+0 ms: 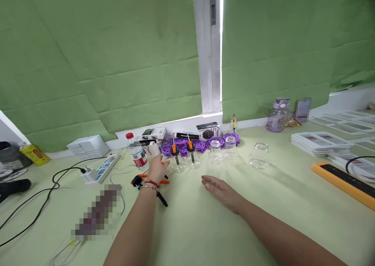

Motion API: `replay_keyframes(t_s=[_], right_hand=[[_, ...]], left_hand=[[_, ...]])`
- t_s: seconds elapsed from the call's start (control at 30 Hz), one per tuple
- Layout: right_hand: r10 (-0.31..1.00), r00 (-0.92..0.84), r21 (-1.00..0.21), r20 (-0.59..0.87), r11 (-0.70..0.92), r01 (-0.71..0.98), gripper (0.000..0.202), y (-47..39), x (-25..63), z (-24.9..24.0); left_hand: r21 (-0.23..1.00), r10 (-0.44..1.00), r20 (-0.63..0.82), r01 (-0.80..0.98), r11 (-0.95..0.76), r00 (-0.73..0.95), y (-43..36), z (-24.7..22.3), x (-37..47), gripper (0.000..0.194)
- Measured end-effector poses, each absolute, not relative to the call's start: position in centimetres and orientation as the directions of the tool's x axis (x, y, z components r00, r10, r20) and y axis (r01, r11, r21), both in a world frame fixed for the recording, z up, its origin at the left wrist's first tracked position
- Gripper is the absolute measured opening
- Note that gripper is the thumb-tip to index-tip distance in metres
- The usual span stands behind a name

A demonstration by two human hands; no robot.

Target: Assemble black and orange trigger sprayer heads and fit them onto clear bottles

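Observation:
My left hand [158,171] reaches to the far middle of the table, its fingers bent and partly hidden; what they close on, I cannot make out. Under and around it lie black-and-orange parts [136,181] with a black rod [161,199]. Just right of its fingers stands a clear glass jar [178,166] with an orange-and-black top, and beside that a similar jar [193,163]. My right hand [221,191] is open above the table, fingers stretched leftward, holding nothing. Beyond it stand topless glass jars [216,156], [230,150] and a further glass jar [259,158].
Purple round pieces [200,145] and small boxes [209,132] line the wall. At left are a red-capped bottle [137,152], a power strip [107,168] and cables. A lilac jug [277,117], stacked white panels [316,144] and an orange-black bar [345,184] are at right.

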State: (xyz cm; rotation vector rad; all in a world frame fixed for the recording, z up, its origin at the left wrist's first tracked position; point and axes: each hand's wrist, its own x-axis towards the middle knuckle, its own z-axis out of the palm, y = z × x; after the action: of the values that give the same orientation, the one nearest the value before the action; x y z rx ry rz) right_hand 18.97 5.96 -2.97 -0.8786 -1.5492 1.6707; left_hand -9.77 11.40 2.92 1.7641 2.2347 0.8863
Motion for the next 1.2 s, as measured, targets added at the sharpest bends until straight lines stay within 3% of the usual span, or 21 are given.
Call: replay_keyframes(t_s=[0.17, 0.33, 0.47, 0.67, 0.77, 0.93, 1.07, 1.2], right_hand=[[0.909, -0.414, -0.998, 0.048, 0.029, -0.054, 0.053, 6.9, 18.4, -4.7], [0.981, 0.008, -0.964, 0.196, 0.191, 0.188, 0.054, 9.9, 18.5, -6.5], [0.953, 0.133, -0.889, 0.272, 0.196, 0.413, 0.067, 12.9, 19.3, -6.5], [0.929, 0.240, -0.791, 0.281, 0.083, 0.606, 0.085, 16.3, 18.8, -5.7], [0.925, 0.273, -0.729, 0.265, 0.006, 0.685, 0.087, 17.4, 18.0, -5.4], [0.921, 0.297, -0.657, 0.252, -0.062, 0.751, 0.079, 18.1, 17.4, -5.4], [0.913, 0.309, -0.729, 0.267, -0.018, 0.685, 0.075, 17.2, 17.8, -5.4], [0.922, 0.300, -0.875, 0.243, 0.075, 0.479, 0.080, 14.5, 18.9, -4.8]], left_hand=[[0.415, 0.971, -0.008, 0.883, 0.220, -0.238, 7.8, 4.3, -14.9, 0.023], [0.342, 0.976, -0.131, 0.916, 0.208, -0.172, 6.7, 3.2, -14.8, 0.024], [0.322, 0.977, -0.145, 0.927, 0.194, -0.154, 6.7, 2.4, -14.6, 0.027], [0.363, 0.982, -0.061, 0.912, 0.191, -0.181, 5.3, 2.9, -14.5, 0.035], [0.443, 0.980, -0.054, 0.875, 0.195, -0.191, 4.5, 3.6, -14.1, 0.031], [0.702, 0.983, -0.122, 0.687, 0.185, -0.141, 3.2, 4.4, -13.2, 0.031], [0.874, 0.981, -0.189, 0.447, 0.191, -0.051, 2.6, 4.8, -11.9, 0.032], [0.972, 0.977, -0.212, 0.099, 0.215, -0.036, 2.5, 4.7, -10.7, 0.027]])
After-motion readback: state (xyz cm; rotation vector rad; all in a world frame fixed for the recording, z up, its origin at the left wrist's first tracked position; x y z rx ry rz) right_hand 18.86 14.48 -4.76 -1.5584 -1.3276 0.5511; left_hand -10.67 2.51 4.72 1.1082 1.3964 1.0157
